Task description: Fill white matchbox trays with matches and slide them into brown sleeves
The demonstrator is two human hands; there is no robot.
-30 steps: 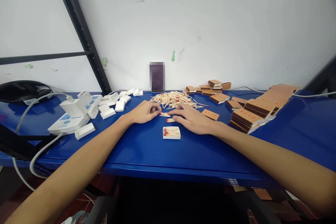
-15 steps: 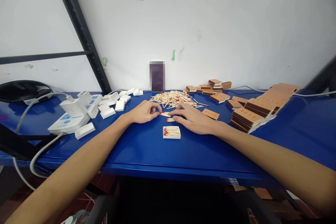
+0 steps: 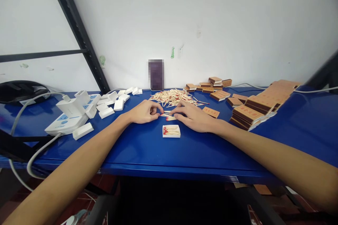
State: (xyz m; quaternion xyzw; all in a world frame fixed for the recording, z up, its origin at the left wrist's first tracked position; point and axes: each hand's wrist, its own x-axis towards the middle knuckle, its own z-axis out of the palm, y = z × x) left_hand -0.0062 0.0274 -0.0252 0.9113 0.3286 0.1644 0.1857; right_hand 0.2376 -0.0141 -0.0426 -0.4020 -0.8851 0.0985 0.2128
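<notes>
Between my two hands lie a few red-tipped matches (image 3: pixel 166 114), just above the blue table. My left hand (image 3: pixel 145 111) is closed, thumb and forefinger pinching at the red heads. At the plain ends, my right hand (image 3: pixel 194 116) has its thumb and fingers bent in on the same matches; its exact fingertip contact is partly hidden. A second small group of matches (image 3: pixel 170 119) lies flat just below, near the right thumb. Closer to me stands a white matchbox tray (image 3: pixel 171 136) with matches inside, heads to the left. Beyond my hands spreads a big loose heap of matches (image 3: pixel 175 96).
Matchbox sleeves (image 3: pixel 248 113) are stacked at the right, with one sleeve (image 3: pixel 211 112) by my right hand. White empty trays (image 3: pixel 107 113) lie scattered left, beside a power strip (image 3: pixel 64 124) with chargers. A pixelated dark upright object (image 3: pixel 157 75) leans against the wall.
The view has shifted slightly. My hands stay at nearly the same place around the matches, with the right thumb and fingers a little more bent in.
</notes>
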